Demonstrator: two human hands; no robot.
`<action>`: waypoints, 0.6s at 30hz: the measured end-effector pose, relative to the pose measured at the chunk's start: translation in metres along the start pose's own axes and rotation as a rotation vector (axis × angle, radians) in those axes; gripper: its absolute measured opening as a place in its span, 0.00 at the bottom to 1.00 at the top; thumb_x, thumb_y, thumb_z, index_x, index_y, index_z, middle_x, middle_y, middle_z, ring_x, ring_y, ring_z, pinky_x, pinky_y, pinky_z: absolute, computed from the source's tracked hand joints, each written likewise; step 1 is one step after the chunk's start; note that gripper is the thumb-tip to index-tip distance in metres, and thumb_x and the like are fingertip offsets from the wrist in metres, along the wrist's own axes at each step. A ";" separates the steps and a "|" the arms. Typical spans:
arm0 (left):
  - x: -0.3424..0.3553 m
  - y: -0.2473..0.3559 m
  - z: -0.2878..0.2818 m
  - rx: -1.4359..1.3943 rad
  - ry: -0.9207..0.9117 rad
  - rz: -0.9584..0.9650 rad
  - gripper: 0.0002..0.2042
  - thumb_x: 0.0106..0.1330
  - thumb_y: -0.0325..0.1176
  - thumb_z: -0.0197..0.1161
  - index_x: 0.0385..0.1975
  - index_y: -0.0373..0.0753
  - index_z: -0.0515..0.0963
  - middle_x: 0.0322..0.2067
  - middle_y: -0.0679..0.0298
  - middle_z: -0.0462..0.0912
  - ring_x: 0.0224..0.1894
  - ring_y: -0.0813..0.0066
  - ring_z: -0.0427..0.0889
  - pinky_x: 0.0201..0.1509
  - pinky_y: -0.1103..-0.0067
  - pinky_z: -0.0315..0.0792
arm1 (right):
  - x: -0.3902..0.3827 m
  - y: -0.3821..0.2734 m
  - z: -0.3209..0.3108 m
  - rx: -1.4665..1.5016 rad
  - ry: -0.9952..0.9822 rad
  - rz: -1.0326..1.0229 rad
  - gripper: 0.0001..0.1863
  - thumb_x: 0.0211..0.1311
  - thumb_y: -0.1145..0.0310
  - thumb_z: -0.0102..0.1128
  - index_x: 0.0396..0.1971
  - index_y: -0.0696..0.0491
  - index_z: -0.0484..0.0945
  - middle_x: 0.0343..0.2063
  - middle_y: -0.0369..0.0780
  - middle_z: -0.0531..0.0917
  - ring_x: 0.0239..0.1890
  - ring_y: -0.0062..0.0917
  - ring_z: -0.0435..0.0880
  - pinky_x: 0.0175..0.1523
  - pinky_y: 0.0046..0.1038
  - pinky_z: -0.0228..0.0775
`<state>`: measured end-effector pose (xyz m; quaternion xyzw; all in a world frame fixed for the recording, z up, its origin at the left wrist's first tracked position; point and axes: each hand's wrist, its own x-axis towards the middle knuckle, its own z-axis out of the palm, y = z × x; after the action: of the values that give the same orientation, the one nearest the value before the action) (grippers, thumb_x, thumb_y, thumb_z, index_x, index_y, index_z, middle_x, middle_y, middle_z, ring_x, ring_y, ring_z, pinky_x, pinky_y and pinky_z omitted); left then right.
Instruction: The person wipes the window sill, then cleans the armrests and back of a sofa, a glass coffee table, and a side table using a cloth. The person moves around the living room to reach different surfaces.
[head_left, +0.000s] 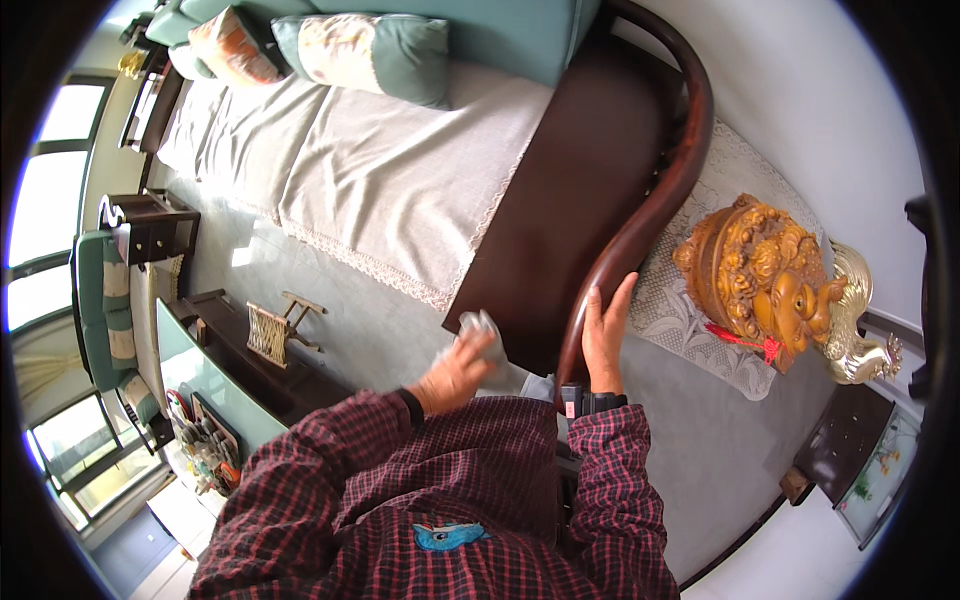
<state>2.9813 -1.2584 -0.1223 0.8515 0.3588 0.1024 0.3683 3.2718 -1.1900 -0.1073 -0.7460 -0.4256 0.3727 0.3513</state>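
My left hand (450,378) is closed round a crumpled pale grey cloth (482,338), slightly blurred, in front of the bench's front edge. With fingers stretched out, my right hand (604,345) rests against the lower end of a curved dark wooden armrest (640,235). That armrest sweeps up and back along the right side of a dark brown wooden bench seat (580,180). Just left of the bare wood, a cream seat cover (400,180) with a lace border lies wrinkled over the rest of the seat.
To the right, an orange-brown carved figure (760,275) and a golden figure (860,320) stand by a lace cloth (700,310). Green cushions (420,60) lean at the back. A small folding stool (275,335) and a glass-topped table (215,375) are left.
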 end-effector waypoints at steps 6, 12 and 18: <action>0.078 -0.069 -0.014 0.129 0.224 -0.280 0.29 0.57 0.27 0.70 0.61 0.44 0.72 0.75 0.43 0.54 0.76 0.30 0.51 0.77 0.51 0.57 | 0.000 0.008 0.019 -0.195 0.142 -0.035 0.47 0.78 0.49 0.54 0.78 0.63 0.41 0.79 0.57 0.48 0.81 0.49 0.47 0.82 0.41 0.42; 0.053 -0.011 0.048 0.273 -0.149 -0.007 0.29 0.61 0.35 0.69 0.65 0.52 0.71 0.78 0.53 0.53 0.80 0.44 0.49 0.78 0.45 0.54 | -0.002 0.007 0.022 -0.264 0.184 -0.052 0.47 0.77 0.48 0.54 0.78 0.63 0.43 0.78 0.58 0.51 0.80 0.50 0.52 0.81 0.42 0.46; 0.057 -0.008 0.065 0.174 -0.272 0.161 0.23 0.68 0.31 0.56 0.64 0.51 0.72 0.79 0.57 0.51 0.82 0.54 0.46 0.82 0.51 0.46 | -0.004 0.006 0.023 -0.314 0.199 -0.037 0.47 0.76 0.49 0.56 0.78 0.63 0.45 0.77 0.58 0.52 0.80 0.50 0.52 0.81 0.41 0.46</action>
<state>3.0472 -1.2516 -0.1791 0.9121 0.2439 -0.0160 0.3290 3.2527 -1.1915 -0.1219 -0.8169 -0.4554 0.2194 0.2778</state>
